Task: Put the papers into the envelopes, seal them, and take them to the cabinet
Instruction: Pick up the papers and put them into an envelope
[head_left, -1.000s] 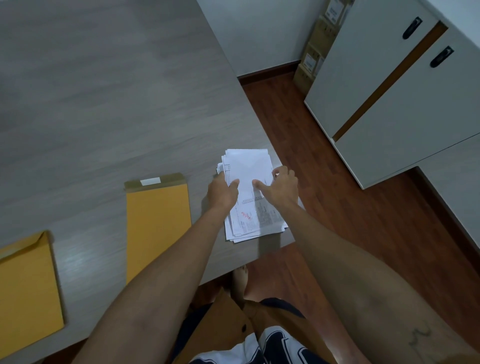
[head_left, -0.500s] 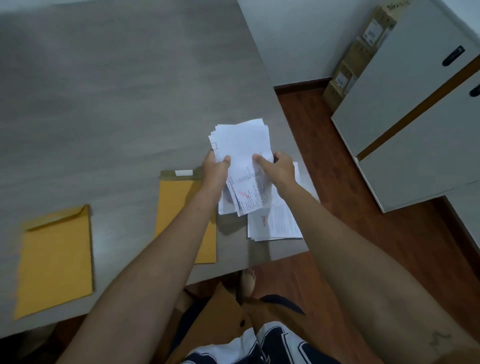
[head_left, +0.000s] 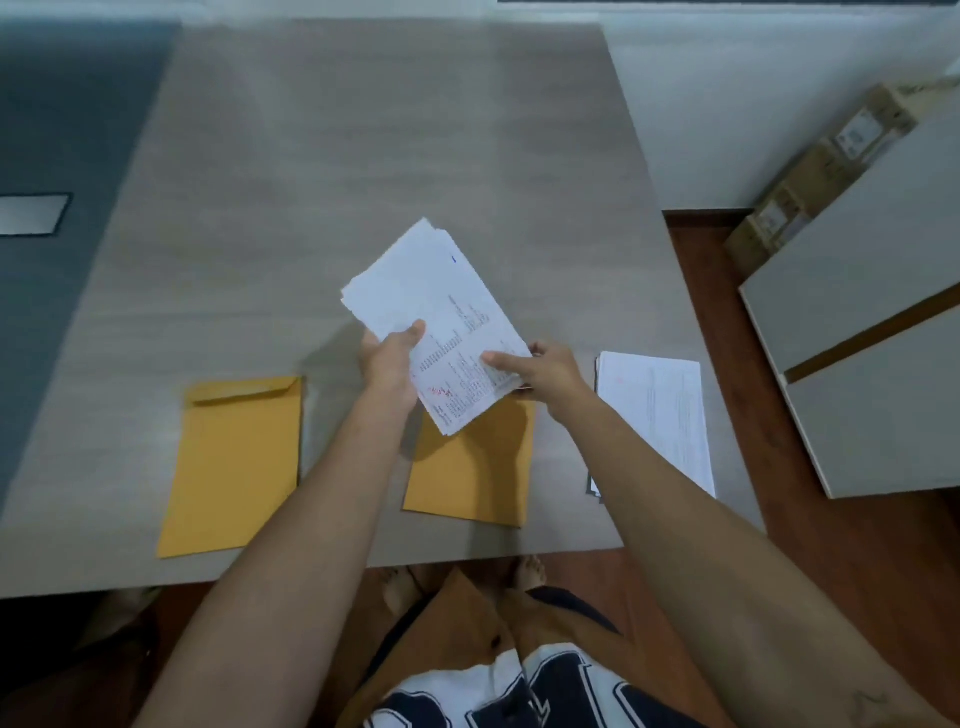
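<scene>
**Sheaf of papers** (head_left: 436, 312): printed sheets, being held clear of the table (head_left: 363, 156). It is tilting, with its far corner pointing away and to the left. Its near end is hanging over the middle envelope, probably so that it can be lined up with that envelope's mouth.

**Left hand** (head_left: 389, 358): gripping the sheaf's left edge, thumb lying on top and fingers going underneath. It seems to be carrying the weight.

**Right hand** (head_left: 540, 366): pinching the sheaf's near right edge, thumb on top. The fingers below are hidden. It is likely steadying the sheets and keeping them squared.

**Middle envelope** (head_left: 467, 478): brown, lying flat near the table's near edge, directly under the sheaf. Its far end is being covered by the papers and hands, so I cannot tell how the flap is sitting.

**Left envelope** (head_left: 234, 462): brown, lying flat well apart to the left, with the flap at its far end. It is looking unsealed and is apparently waiting its turn.

**Second stack of papers** (head_left: 660, 410): white sheets lying flat at the table's right edge, just beside the right forearm. It is presumably being kept apart for the other envelope.

**Cabinet** (head_left: 872, 374): white, standing on the wooden floor to the right of the table, within a short carry. **Cardboard boxes** (head_left: 810, 182) are leaning behind it against the wall.

**Progress**: by my reckoning the task is only beginning. No paper is showing inside either envelope, and sealing and carrying are not yet done.
</scene>
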